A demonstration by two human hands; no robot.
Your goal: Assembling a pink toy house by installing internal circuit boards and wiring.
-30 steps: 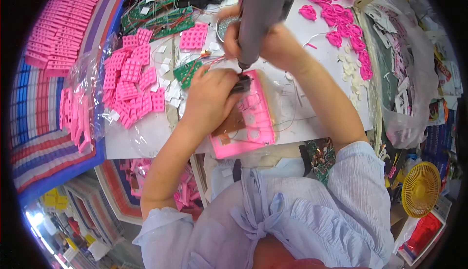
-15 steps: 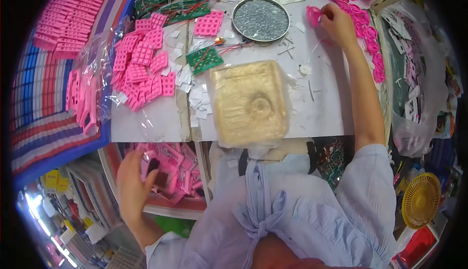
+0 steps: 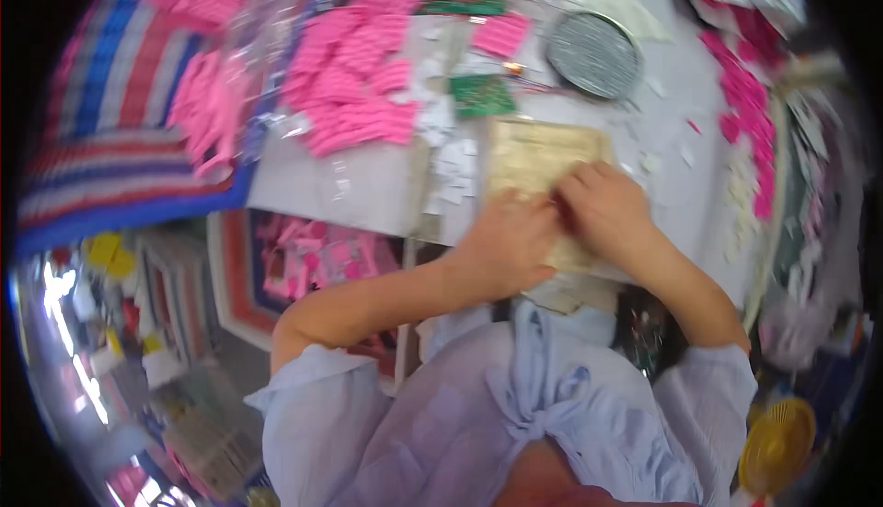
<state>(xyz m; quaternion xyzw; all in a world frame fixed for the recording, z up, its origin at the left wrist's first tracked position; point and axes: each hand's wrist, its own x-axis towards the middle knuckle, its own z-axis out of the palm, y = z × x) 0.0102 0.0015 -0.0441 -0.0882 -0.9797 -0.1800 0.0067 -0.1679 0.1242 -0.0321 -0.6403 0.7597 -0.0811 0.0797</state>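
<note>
My left hand (image 3: 515, 239) and my right hand (image 3: 602, 205) meet over a tan square pad (image 3: 544, 144) wrapped in clear plastic. The fingers of both hands curl inward towards each other. Whatever lies between them is hidden behind the fingers, and the picture is smeared by motion. Left of the pad lie white paper pieces (image 3: 451, 176) and a green circuit board (image 3: 483, 95) with thin wires. A round metal tin (image 3: 594, 55) full of small grey metal pieces stands beyond the pad.
Pink keypads (image 3: 354, 75) are heaped at the left. Below the table edge, an open drawer (image 3: 241, 277) holds pink plastic parts (image 3: 322, 254). Magenta rings (image 3: 743, 112) line the right edge. A yellow fan (image 3: 782, 443) stands low at the right.
My left hand has come up from the drawer of pink parts to the pad. My right hand has moved from the magenta rings, where it held a pink piece, to meet it. The view has shifted.
</note>
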